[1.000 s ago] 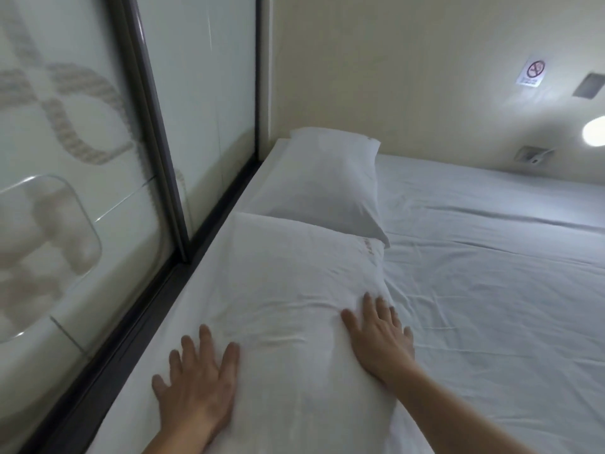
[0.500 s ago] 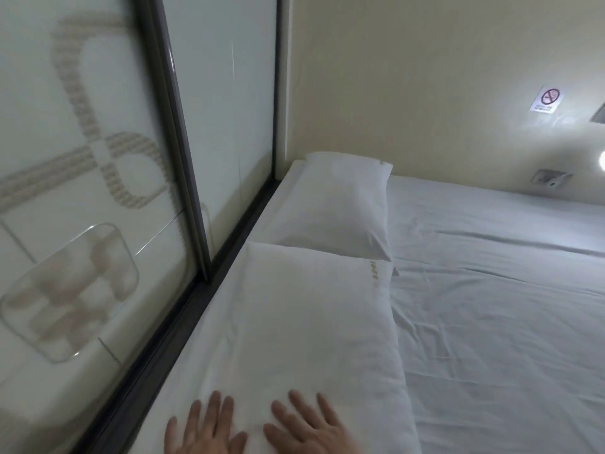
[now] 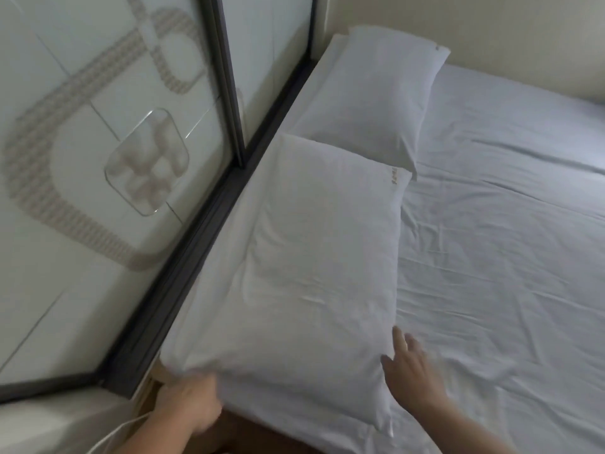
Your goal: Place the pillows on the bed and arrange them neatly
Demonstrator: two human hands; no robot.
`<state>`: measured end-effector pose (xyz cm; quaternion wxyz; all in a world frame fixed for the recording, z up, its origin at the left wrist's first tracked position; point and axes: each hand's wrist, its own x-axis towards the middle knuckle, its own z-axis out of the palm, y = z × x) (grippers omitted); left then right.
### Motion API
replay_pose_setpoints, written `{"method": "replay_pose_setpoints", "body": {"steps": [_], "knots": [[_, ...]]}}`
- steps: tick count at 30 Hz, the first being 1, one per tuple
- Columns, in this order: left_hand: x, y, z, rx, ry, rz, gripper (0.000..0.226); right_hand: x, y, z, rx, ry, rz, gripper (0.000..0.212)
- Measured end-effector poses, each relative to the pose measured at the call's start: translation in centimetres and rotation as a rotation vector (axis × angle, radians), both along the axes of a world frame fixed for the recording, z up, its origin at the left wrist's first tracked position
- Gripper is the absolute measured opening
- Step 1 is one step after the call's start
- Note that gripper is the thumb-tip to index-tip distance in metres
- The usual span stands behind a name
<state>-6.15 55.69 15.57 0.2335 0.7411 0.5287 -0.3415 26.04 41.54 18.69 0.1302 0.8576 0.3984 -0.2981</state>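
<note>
Left half of frame: glass panels (image 3: 98, 158) with a frosted band pattern of looping dotted stripes, blurred. A clear rounded square patch (image 3: 147, 162) sits in the pattern, centre left. Dark grey frame (image 3: 229, 77) divides the panels, running from top centre downward; a matching dark sill (image 3: 183, 257) runs diagonally from upper centre to lower left. Upper right: plain cream wall (image 3: 507, 27), meeting the glass at a corner near top centre. Light is soft and even, cool in tone.

This is a small bedroom. A bed (image 3: 491, 257) with two white pillows (image 3: 314, 273) sits beside frosted glass doors (image 3: 114, 158)
</note>
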Motion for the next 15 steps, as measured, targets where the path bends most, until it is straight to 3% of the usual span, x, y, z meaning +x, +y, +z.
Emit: {"method": "replay_pose_setpoints", "body": {"steps": [2, 3, 6, 8, 9, 12, 15], "knots": [[0.7, 0.3, 0.2, 0.107, -0.071, -0.016, 0.064, -2.3, -0.1, -0.6, 0.175, 0.023, 0.094, 0.068], [0.8, 0.6, -0.7, 0.064, -0.090, 0.029, 0.071, -3.2, -0.5, -1.7, 0.185, 0.054, 0.144, 0.070], [-1.1, 0.6, -6.1, -0.221, -0.021, 0.192, 0.081, -5.9, -3.0, -4.2, -0.047, 0.130, 0.054, 0.076], [-3.9, 0.2, -11.0, -0.273, -0.039, 0.199, 0.082, -7.3, -5.6, -4.7, -0.125, 0.128, -0.076, 0.076], [-4.1, 0.0, -10.5, -0.271, -0.110, 0.221, 0.076, -7.7, -6.4, -4.3, -0.089, 0.096, -0.086, 0.075], [-3.0, -0.9, -0.3, -0.063, -0.194, 0.174, 0.050, -8.9, -7.1, 0.1, 0.054, -0.002, -0.084, 0.073], [-2.5, -1.7, 8.1, 0.023, -0.324, 0.178, 0.057, -12.1, -7.2, 6.1, 0.191, -0.016, -0.071, 0.069]]}}
